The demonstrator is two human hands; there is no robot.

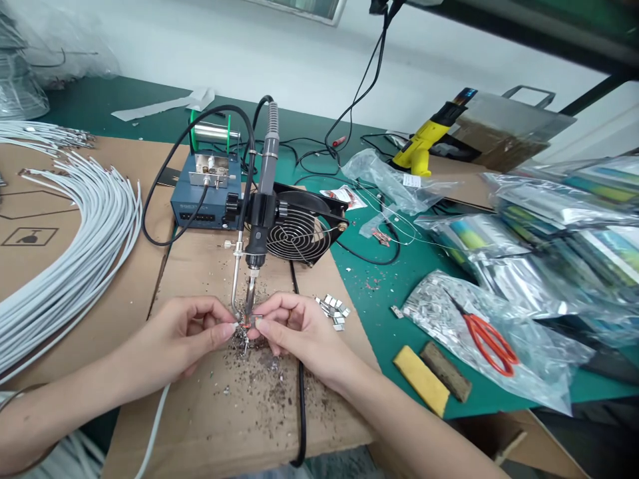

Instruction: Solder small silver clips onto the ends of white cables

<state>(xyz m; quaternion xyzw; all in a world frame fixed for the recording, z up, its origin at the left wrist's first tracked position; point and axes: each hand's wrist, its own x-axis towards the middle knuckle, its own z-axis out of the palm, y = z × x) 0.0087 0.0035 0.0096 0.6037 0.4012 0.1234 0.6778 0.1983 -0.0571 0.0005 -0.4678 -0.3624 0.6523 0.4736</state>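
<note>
Head view: white cable [158, 419] is held in a narrow fingertip grip by the left hand [192, 336], its stripped end laid crosswise, pointed right. Small metal piece [256, 320] is pinched by the right hand [297, 329], just beside that end. Both are held between the hands, under the upright soldering iron [264, 166]; neither hand is clearly nearer. Lettering on the blue box [187, 193] is blurred; a bag label [412, 180] cannot be read.

The green bench [372, 316] is carrying cardboard [194, 406] across the lower centre, a paper strip [154, 107] at upper left and a yellow sponge [421, 379] at lower right.
</note>
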